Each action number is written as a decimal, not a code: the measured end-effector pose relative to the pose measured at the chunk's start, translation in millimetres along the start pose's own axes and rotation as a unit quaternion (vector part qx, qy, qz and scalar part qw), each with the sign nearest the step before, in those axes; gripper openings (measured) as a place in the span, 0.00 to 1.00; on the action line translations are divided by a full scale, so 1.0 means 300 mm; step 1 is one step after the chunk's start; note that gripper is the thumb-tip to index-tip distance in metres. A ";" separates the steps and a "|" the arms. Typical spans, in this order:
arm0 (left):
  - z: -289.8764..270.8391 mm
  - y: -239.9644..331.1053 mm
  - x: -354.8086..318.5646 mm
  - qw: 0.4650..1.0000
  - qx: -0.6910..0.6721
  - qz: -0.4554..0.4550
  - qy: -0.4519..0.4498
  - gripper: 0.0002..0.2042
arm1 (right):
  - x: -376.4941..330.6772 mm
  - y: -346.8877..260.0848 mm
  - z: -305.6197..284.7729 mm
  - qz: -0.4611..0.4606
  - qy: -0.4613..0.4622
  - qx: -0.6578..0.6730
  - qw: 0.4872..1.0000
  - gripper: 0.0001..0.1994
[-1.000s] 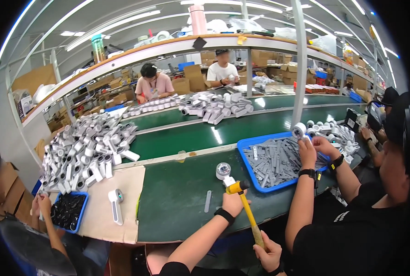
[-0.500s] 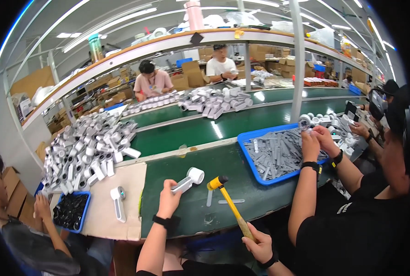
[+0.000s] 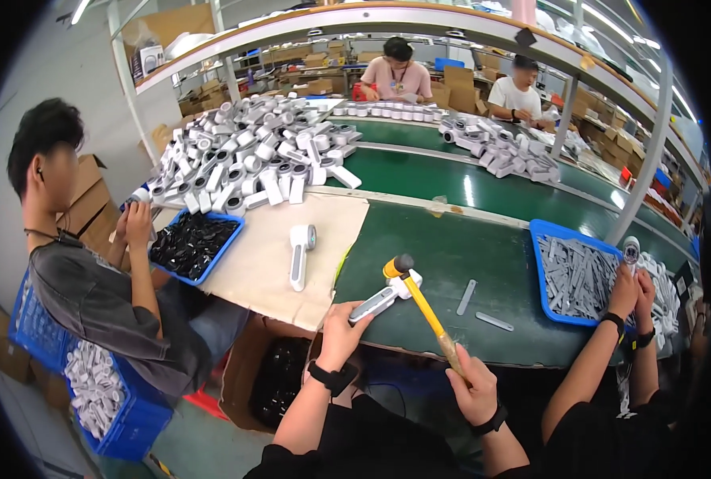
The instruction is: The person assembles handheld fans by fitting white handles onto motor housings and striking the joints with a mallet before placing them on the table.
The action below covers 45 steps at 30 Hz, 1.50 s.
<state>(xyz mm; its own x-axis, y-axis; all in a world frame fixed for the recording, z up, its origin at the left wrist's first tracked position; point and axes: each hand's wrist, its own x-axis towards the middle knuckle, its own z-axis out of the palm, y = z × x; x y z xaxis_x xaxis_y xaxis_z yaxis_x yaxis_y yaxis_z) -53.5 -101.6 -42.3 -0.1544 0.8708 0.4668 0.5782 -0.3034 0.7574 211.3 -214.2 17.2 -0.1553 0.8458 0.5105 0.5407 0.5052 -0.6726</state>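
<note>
My left hand (image 3: 339,337) is closed round the handle end of a white-and-grey handheld device (image 3: 378,302) with a round head, like a small handheld fan. Over the green table, my right hand (image 3: 475,389) grips a mallet (image 3: 429,311) by its yellow handle. The mallet's yellow-and-black head overlaps the device's round head; whether they touch I cannot tell. Two flat grey strips (image 3: 466,297) lie right of the mallet. Another white device (image 3: 300,257) rests on the beige sheet (image 3: 264,279) to the left.
A large pile of white devices (image 3: 252,152) covers the far left. A blue tray (image 3: 240,231) holds black parts, and another blue tray (image 3: 541,267) holds grey strips. Co-workers sit at both sides and across; the right one (image 3: 631,291) holds a device. A metal post (image 3: 649,144) stands at right.
My view has swung left, shifting the scene to the right. The mallet's head has come closer to the device's round head. Both hands keep their holds.
</note>
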 end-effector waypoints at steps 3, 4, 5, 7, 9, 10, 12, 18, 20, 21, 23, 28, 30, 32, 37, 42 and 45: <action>-0.006 -0.014 -0.009 1.000 -0.022 0.014 0.004 0.14 | 0.008 0.003 0.005 0.002 -0.044 -0.030 0.999 0.26; -0.011 -0.013 -0.009 1.000 -0.026 0.013 0.003 0.13 | 0.011 0.002 0.004 0.013 -0.085 -0.054 0.995 0.26; -0.011 -0.012 -0.003 0.999 -0.031 0.014 0.001 0.13 | 0.014 -0.010 0.003 0.010 -0.088 -0.056 0.995 0.26; -0.013 0.001 -0.001 1.000 -0.028 0.011 -0.005 0.13 | 0.015 -0.041 -0.002 -0.010 -0.009 -0.011 1.000 0.25; -0.014 0.003 0.000 0.999 -0.027 0.011 -0.013 0.14 | 0.006 -0.021 0.009 -0.023 0.009 -0.010 1.000 0.26; -0.010 -0.005 0.000 0.999 -0.028 0.020 -0.012 0.14 | 0.005 -0.008 0.019 -0.019 -0.010 -0.020 1.000 0.26; -0.013 -0.005 -0.003 0.999 -0.029 0.025 -0.007 0.13 | 0.011 -0.001 0.020 -0.001 -0.097 -0.072 0.993 0.26; -0.006 -0.005 0.005 0.999 -0.021 0.041 -0.001 0.12 | 0.021 -0.003 0.024 -0.051 0.017 -0.027 0.998 0.25; -0.008 -0.006 0.001 0.999 -0.023 0.035 -0.004 0.13 | 0.007 0.014 0.023 -0.017 -0.028 -0.033 0.999 0.26; -0.012 -0.007 0.000 0.999 -0.023 0.035 -0.004 0.13 | 0.008 0.018 0.022 -0.017 -0.028 -0.033 0.999 0.26; -0.022 -0.001 0.004 0.998 0.005 0.053 -0.013 0.12 | 0.016 0.026 0.023 0.010 -0.053 -0.034 0.998 0.26; 0.001 0.020 0.013 0.997 0.011 0.079 0.007 0.10 | 0.017 0.027 0.021 0.004 -0.014 -0.021 1.000 0.25; 0.024 0.008 0.024 0.996 0.006 0.086 0.028 0.10 | 0.022 0.025 0.017 0.013 -0.036 -0.034 0.999 0.25; 0.030 -0.002 0.032 0.996 0.000 0.082 0.023 0.10 | 0.023 0.014 0.009 0.024 -0.059 -0.047 0.997 0.25; 0.047 0.001 0.039 0.998 -0.023 0.066 0.010 0.11 | 0.001 0.031 0.020 -0.036 0.000 -0.046 0.998 0.25; 0.046 -0.014 0.035 0.997 -0.007 0.079 0.008 0.11 | 0.015 0.003 -0.002 0.001 -0.037 -0.067 0.997 0.24; 0.049 -0.010 0.032 0.996 -0.017 0.081 0.014 0.11 | -0.006 0.026 0.028 -0.021 0.005 -0.038 0.999 0.24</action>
<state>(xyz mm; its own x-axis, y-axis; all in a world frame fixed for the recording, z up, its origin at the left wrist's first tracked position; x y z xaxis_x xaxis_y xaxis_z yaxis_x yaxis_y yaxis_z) -44.9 -86.8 -46.8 -0.0844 0.7985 0.5961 0.5706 -0.4517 0.6858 208.8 -210.3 6.5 -0.1714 0.8220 0.5432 0.5956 0.5256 -0.6075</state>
